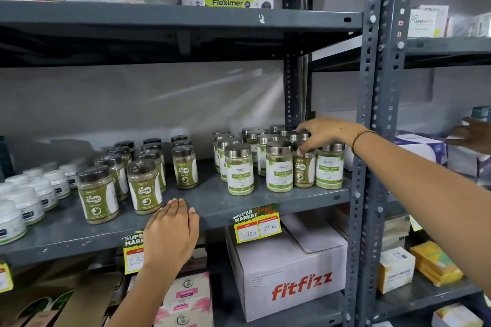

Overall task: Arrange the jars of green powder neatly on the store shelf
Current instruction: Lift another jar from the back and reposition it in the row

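Several dark-lidded Gaska jars of green powder (pixel 143 188) stand in rows on the left half of the grey shelf (pixel 212 202). Silver-lidded Moringa jars (pixel 239 170) fill the shelf's right end. One dark-lidded Gaska jar (pixel 304 170) stands among the Moringa jars in the front row. My right hand (pixel 322 134) reaches over from the right, its fingertips closed on that jar's lid. My left hand (pixel 172 231) lies flat on the shelf's front edge, fingers together, holding nothing.
White-lidded tubs (pixel 24 204) crowd the shelf's far left. A perforated steel upright (pixel 369 114) stands just right of the jars. A fitfizz carton (pixel 289 268) sits below, price tags (pixel 256 225) hang from the edge. Another person's hand (pixel 473 135) reaches in at the far right.
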